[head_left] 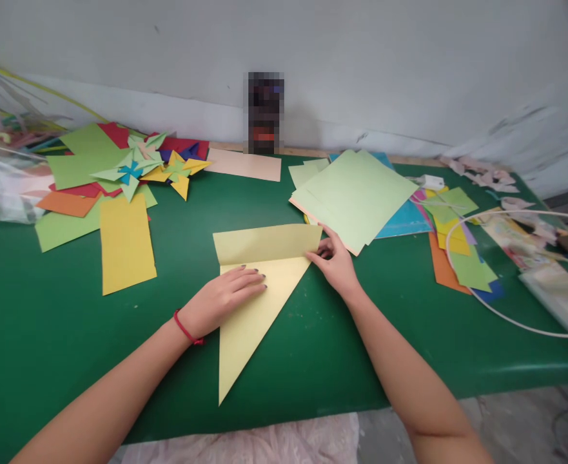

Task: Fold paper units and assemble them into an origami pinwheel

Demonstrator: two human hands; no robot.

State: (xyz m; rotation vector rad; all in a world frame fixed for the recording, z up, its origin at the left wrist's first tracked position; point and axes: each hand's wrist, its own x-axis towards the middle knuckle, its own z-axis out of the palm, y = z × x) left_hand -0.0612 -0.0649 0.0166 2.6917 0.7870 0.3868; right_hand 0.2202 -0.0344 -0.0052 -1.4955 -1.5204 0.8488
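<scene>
A pale yellow sheet of paper [247, 335] lies in front of me, folded to a triangle with a rectangular strip along its far side. The strip stands partly raised, with a crease where it meets the triangle. My left hand [225, 293] rests flat on the triangle, fingers stretched out, a red cord around its wrist. At the strip's right end my right hand [334, 261] pinches the paper's corner between thumb and fingers. Some of the right fingertips are hidden behind the paper.
A stack of light green sheets [356, 193] lies on a blue packet [404, 219] behind my right hand. Folded paper stars [180, 169] and coloured sheets lie at left, near a yellow sheet [126, 245]. At right are small coloured papers [458, 238] and a white cable [487, 312].
</scene>
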